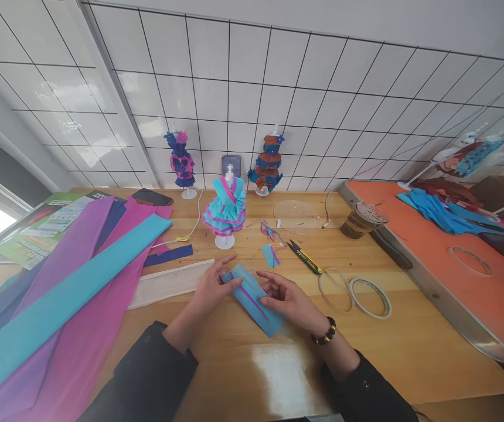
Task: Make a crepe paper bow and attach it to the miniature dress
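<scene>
A piece of light-blue crepe paper (252, 298) with a purple stripe along it is held slantwise just above the table, between my two hands. My left hand (212, 286) pinches its upper left end between thumb and fingers. On its right edge, my right hand (289, 299) grips with the thumb on top and the fingers curled behind. Just beyond the paper lies a small blue scrap (270, 256) with a purple stripe. A doll stand (229, 202) in a ruffled light-blue and pink paper dress stands behind my left hand.
Yellow-handled thread snips (305, 258) and a tape roll (370, 298) lie to the right, near a lidded cup (363, 220). Folded crepe sheets (71, 293) cover the left side. Two more dressed stands, one navy and pink (183, 164), one brown (268, 164), line the tiled wall.
</scene>
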